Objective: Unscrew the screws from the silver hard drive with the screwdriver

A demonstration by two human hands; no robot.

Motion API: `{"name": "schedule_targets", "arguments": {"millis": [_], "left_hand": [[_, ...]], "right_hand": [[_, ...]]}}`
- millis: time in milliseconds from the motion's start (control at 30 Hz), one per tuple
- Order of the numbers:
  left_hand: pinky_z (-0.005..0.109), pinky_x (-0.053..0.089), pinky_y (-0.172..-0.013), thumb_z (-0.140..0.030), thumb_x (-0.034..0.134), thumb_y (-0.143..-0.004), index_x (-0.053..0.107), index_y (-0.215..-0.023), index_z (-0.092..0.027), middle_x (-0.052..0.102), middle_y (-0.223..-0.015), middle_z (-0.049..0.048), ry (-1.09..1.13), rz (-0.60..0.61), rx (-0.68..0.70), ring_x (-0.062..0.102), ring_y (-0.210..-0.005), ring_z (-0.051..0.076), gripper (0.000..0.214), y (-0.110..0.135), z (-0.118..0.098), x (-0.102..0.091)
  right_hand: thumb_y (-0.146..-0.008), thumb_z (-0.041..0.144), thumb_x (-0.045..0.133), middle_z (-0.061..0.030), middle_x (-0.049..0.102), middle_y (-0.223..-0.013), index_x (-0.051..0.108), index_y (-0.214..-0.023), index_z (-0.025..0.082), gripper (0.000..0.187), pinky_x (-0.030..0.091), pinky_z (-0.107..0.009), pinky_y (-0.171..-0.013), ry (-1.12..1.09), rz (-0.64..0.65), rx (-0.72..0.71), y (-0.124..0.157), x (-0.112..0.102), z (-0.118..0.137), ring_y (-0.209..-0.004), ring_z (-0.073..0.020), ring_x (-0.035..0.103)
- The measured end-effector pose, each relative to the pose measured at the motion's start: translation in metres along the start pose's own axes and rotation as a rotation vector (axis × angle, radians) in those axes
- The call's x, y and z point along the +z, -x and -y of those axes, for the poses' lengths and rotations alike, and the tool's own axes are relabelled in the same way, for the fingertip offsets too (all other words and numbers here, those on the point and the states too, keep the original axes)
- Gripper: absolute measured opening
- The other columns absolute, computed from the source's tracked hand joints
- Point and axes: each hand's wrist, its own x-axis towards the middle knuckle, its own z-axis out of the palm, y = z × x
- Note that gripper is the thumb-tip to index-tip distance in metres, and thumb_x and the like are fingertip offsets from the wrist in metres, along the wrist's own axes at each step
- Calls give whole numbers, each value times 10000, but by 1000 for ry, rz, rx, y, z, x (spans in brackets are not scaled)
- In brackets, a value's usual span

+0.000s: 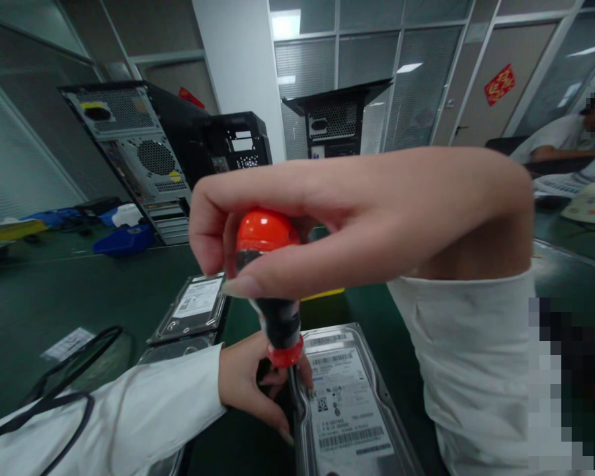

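My right hand (pixel 357 218) is closed around the handle of a screwdriver (pixel 277 317) with a red cap, a dark body and a red collar. The screwdriver stands nearly upright over the left edge of a silver hard drive (pixel 352 403). Its tip is hidden behind the collar and my fingers. My left hand (pixel 258 383) grips the left edge of that drive, a fingertip on its top and the thumb low at its side. The drive lies label up on the dark green table (pixel 367 304).
Another hard drive (pixel 196 304) lies to the left on top of more drives. A black cable (pixel 74 360) loops at far left near a clear bag (pixel 69 344). Computer cases (pixel 153 139) stand behind, beside a blue tray (pixel 123 239). A person (pixel 555 142) sits at the right.
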Motion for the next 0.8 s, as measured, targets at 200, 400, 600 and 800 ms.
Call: {"name": "schedule_targets", "arguments": {"millis": [200,400,600,800], "left_hand": [[122,268,-387,-241,795,-523,632,-895,-128,336,-499,-98,-25,-19,6,376,-427,25,422,-1,-3,1],[128,297,-413,-260,790,-537,623,-924,-138,332,-519,-99,-35,-24,18,407,-444,29,439,1,-2,2],[119,263,-397,-199,791,-525,620,-915,-133,327,-508,-100,3,-9,-2,370,-438,21,431,-1,-4,2],[121,267,-394,-186,791,-515,618,-914,-129,370,-505,-90,-31,25,-46,367,-433,22,439,-1,-2,0]], "right_hand": [[-886,299,335,59,545,-923,537,-1005,87,317,417,-14,-669,42,30,-87,-3,-5,-11,-777,26,492],[-833,296,430,108,540,-728,601,-914,106,268,323,-40,-481,63,-31,-18,-4,-4,-23,-586,50,454],[-826,331,447,94,501,-602,635,-828,95,301,292,-61,-450,162,-110,11,-12,0,-16,-537,48,411],[-859,361,449,66,359,-487,558,-627,70,388,231,-94,-395,187,-186,71,-23,9,-11,-444,34,283]]}}
